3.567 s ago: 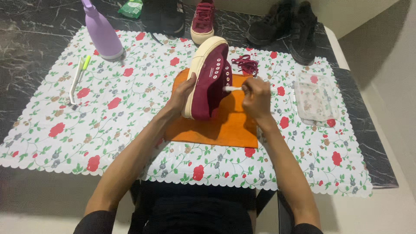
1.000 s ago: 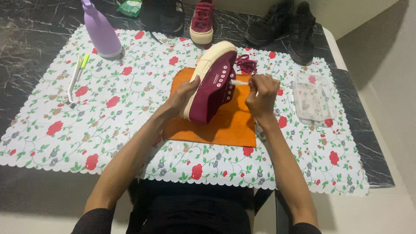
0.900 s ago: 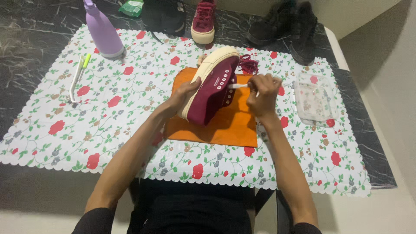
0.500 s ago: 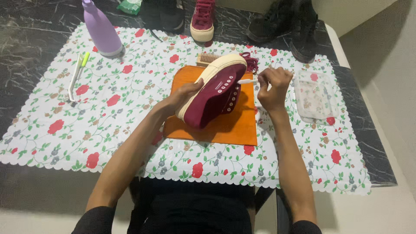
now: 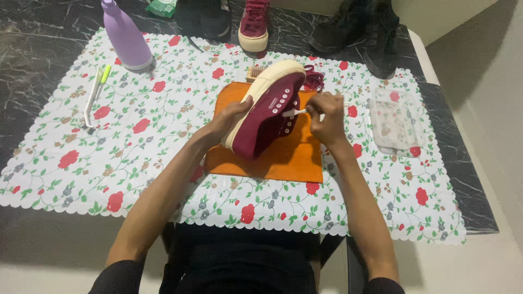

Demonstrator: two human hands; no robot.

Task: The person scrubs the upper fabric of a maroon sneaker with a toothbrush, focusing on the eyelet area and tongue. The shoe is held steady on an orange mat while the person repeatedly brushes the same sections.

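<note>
At frame centre, your left hand [image 5: 231,117] gripped the cream rubber sole of a maroon canvas sneaker [image 5: 269,111], tilted over a flat orange cloth [image 5: 283,160]. Your right hand [image 5: 327,111] pinched a thin white lace end [image 5: 293,112] at its eyelets.

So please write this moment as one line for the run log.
left hand: holds maroon shoe tilted | right hand: pinches white lace | under: orange mat
</note>
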